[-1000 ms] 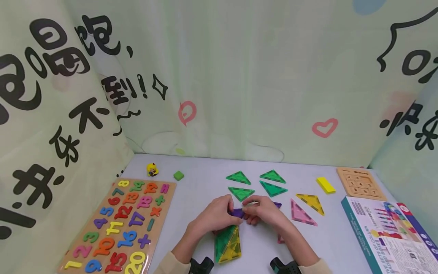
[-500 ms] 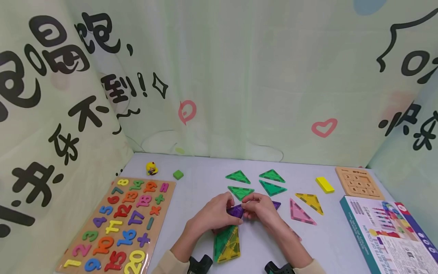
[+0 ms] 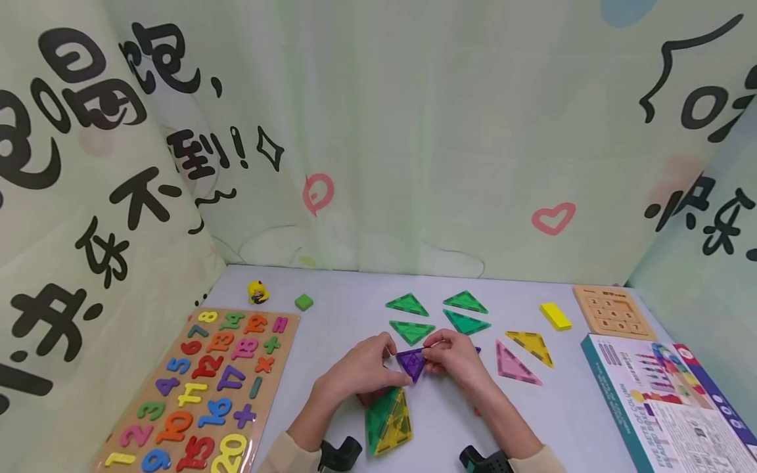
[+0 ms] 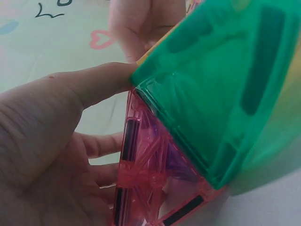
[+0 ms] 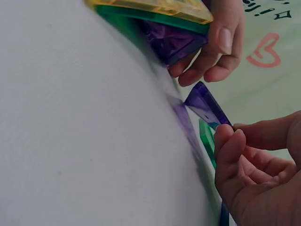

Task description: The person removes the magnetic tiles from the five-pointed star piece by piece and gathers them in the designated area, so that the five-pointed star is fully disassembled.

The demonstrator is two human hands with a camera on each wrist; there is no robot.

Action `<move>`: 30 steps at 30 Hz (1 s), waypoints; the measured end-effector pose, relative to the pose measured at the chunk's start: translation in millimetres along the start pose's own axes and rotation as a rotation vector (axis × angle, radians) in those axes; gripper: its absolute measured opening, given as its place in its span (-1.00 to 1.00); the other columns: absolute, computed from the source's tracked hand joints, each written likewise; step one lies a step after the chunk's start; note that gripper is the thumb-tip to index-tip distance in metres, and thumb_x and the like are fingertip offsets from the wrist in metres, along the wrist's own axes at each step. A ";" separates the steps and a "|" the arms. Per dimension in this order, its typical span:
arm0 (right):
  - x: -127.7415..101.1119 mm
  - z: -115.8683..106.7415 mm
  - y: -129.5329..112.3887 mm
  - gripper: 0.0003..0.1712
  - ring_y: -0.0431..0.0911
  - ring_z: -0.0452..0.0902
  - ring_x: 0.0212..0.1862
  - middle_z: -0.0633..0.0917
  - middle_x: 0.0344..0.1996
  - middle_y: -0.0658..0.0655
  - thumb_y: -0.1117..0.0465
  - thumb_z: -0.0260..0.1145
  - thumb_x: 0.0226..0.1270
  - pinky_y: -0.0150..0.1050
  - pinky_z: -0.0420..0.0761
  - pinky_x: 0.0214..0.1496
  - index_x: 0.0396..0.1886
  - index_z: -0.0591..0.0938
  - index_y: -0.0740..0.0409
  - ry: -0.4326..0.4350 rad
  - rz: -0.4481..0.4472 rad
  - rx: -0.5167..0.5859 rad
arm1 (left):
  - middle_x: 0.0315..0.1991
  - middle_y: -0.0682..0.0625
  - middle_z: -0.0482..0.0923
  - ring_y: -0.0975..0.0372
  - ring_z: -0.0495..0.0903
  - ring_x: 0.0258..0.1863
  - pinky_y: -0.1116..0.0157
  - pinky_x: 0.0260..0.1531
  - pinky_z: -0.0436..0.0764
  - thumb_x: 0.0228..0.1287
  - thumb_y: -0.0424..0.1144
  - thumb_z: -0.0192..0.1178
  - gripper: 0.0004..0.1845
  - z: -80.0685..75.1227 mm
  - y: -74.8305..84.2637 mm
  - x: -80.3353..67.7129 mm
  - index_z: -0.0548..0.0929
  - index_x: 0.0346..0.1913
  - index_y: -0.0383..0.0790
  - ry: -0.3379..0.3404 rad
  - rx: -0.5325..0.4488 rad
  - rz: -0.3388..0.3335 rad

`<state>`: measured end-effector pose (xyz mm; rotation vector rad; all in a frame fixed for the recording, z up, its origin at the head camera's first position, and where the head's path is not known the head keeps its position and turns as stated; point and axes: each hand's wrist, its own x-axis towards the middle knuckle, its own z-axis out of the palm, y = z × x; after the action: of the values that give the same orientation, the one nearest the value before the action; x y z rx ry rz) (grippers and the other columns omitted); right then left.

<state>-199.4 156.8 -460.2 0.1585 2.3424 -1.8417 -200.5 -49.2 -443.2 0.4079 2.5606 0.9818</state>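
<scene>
My right hand pinches one corner of a purple triangular magnetic tile, held upright between both hands. In the right wrist view, the purple tile stands apart from a magnetic-tile structure above it. My left hand holds that structure, whose green-and-yellow face shows in the head view. The left wrist view shows my thumb at the corner where a green tile meets a red tile; the fingers lie behind the red tile. Another purple tile is partly hidden behind the right hand.
Several green triangular tiles lie beyond the hands; a pink tile and a yellow tile lie right. A number board fills the left. A box, wooden board and yellow block stand right.
The purple tile in the right hand has tilted so its full face shows, point down. The left fingers have drawn slightly away from it. The head view has shifted a little.
</scene>
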 end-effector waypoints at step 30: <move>-11.3 18.5 -2.5 -0.86 -0.14 0.53 -0.48 0.66 -0.51 0.07 0.20 0.31 0.36 -0.27 0.59 -0.38 -0.21 0.69 0.18 -0.314 -0.123 -0.303 | -0.13 0.01 0.64 0.17 0.56 -0.16 0.15 -0.16 0.62 0.13 0.08 0.42 -0.57 -32.0 -30.1 -10.1 0.63 -0.01 -0.04 -0.137 -0.093 0.029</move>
<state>-187.6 138.4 -459.9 -0.2946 2.4051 -1.4080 -209.4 -93.3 -439.3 0.4701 2.3837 1.0410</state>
